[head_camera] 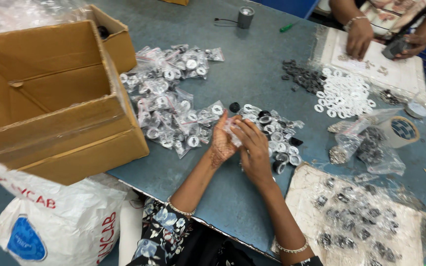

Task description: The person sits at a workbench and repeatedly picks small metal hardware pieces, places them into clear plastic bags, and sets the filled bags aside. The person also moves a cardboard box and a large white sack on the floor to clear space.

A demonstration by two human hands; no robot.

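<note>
One grey table (252, 74) is seen bearing one open cardboard box (50, 98), a heap of filled clear bags (168, 98) too many to count, one spread of white rings (343, 93), one roll of tape (400, 130) and one small metal cylinder (245, 16). One small clear bag (233, 132) is pinched between the left hand (221, 140) and the right hand (253, 148), both closed on it, just above the table's middle. Two hands of another person (360, 37) are seen at the far edge.
</note>
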